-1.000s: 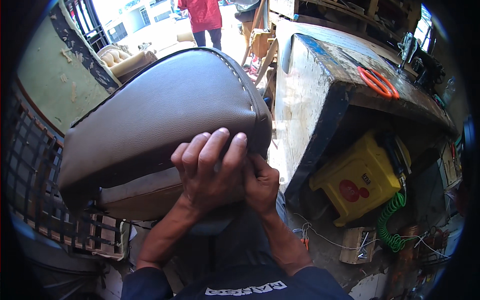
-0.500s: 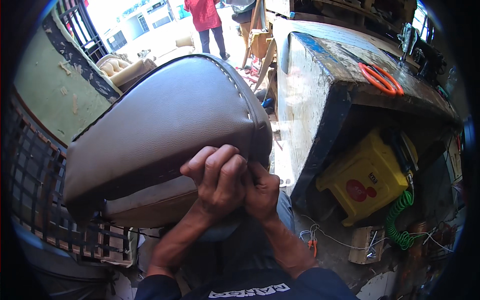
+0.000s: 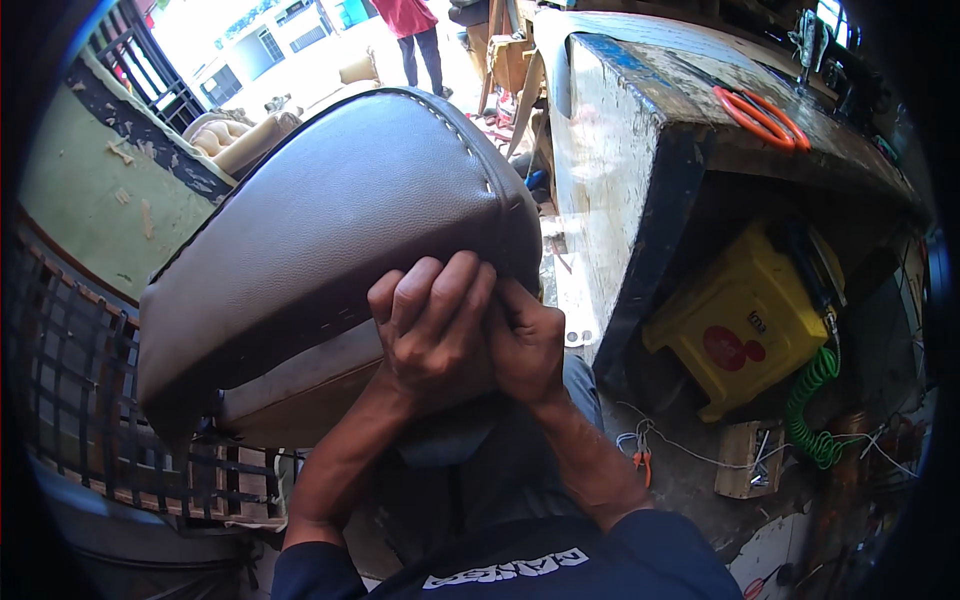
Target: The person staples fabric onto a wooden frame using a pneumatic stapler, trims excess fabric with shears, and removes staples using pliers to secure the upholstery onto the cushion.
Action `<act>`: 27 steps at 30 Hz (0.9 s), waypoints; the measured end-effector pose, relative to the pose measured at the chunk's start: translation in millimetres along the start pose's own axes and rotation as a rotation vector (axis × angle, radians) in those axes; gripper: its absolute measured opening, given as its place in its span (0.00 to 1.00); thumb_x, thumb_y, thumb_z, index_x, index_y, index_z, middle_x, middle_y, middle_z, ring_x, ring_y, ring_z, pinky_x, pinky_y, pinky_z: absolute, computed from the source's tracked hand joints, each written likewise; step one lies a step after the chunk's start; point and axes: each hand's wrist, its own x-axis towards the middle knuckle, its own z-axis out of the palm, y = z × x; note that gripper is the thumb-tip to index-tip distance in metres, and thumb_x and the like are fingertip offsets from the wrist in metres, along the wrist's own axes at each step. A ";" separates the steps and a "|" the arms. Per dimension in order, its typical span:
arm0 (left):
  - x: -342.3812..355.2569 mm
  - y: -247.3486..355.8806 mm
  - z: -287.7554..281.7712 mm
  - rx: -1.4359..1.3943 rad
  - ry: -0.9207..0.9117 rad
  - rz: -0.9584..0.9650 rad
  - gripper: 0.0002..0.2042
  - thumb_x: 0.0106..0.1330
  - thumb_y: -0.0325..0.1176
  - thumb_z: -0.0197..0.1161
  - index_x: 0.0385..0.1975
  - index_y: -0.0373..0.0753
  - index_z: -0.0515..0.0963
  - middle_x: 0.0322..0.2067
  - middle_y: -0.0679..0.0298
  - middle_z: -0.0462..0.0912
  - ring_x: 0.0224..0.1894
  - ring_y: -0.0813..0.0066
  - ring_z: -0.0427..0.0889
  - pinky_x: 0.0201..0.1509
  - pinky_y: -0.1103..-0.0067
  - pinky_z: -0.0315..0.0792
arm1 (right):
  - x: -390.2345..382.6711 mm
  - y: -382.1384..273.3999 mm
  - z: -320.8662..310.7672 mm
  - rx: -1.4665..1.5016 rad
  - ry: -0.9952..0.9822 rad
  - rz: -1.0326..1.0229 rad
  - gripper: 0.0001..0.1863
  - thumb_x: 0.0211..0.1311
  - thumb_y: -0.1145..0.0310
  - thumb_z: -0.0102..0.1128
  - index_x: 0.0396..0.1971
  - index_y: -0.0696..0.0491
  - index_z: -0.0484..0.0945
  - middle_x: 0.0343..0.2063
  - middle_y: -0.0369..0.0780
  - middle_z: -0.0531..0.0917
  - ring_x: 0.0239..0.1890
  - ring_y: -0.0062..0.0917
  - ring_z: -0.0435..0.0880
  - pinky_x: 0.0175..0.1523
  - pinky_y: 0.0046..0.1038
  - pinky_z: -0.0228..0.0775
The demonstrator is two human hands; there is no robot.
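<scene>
A large upholstered furniture piece [image 3: 330,190], covered in smooth brown leather, tilts in front of me. Light, widely spaced stitches run along the seam [image 3: 462,142] at its far right edge. My left hand [image 3: 425,315] is closed at the near right corner, knuckles up, its fingers curled against the cover's lower edge. Pressed close beside it, my right hand [image 3: 530,345] is also closed, thumb and fingers pinched together. The fingertips of both hands are hidden, and whatever sits between them does not show. Below the cover, a lighter brown panel [image 3: 300,400] is exposed.
To the right stands a worn workbench [image 3: 615,200] with orange-handled scissors [image 3: 762,120] on top. Beneath it are a yellow plastic container [image 3: 740,320], a green coiled hose [image 3: 812,410] and a small wooden box [image 3: 750,460]. A webbed frame [image 3: 90,410] leans at left; a person [image 3: 415,40] stands outside.
My view has shifted slightly, so the bench and container sit a little lower right. Both hands stay closed at the same corner, the left one's knuckles now higher against the cover.
</scene>
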 end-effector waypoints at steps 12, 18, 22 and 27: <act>-16.9 -29.1 -1.9 0.180 -0.041 0.229 0.16 0.62 0.30 0.66 0.49 0.40 0.88 0.54 0.66 0.85 0.54 0.68 0.79 0.58 0.69 0.67 | 8.3 -42.6 -44.6 -0.391 -0.130 -0.110 0.13 0.68 0.66 0.67 0.47 0.57 0.87 0.32 0.51 0.88 0.35 0.44 0.91 0.39 0.38 0.81; -18.9 -20.8 3.2 0.271 0.009 0.248 0.14 0.64 0.33 0.67 0.48 0.44 0.89 0.55 0.69 0.84 0.55 0.69 0.79 0.57 0.68 0.66 | 48.0 -80.3 -236.3 -1.174 0.517 -0.330 0.15 0.76 0.63 0.60 0.50 0.57 0.85 0.41 0.42 0.88 0.42 0.33 0.87 0.51 0.31 0.79; -19.9 -14.5 2.6 0.277 0.043 0.189 0.14 0.64 0.34 0.67 0.48 0.45 0.89 0.56 0.71 0.84 0.56 0.70 0.79 0.57 0.67 0.65 | 72.4 -52.2 -373.1 -1.753 0.390 0.138 0.28 0.72 0.55 0.62 0.66 0.53 0.74 0.53 0.51 0.81 0.58 0.49 0.79 0.61 0.46 0.73; -26.3 -11.2 3.9 0.196 0.011 0.134 0.15 0.64 0.35 0.66 0.50 0.46 0.89 0.56 0.73 0.83 0.57 0.70 0.78 0.58 0.66 0.64 | 80.5 13.7 -468.0 -1.543 -0.047 0.201 0.37 0.63 0.52 0.70 0.67 0.57 0.72 0.55 0.57 0.81 0.55 0.58 0.80 0.60 0.50 0.74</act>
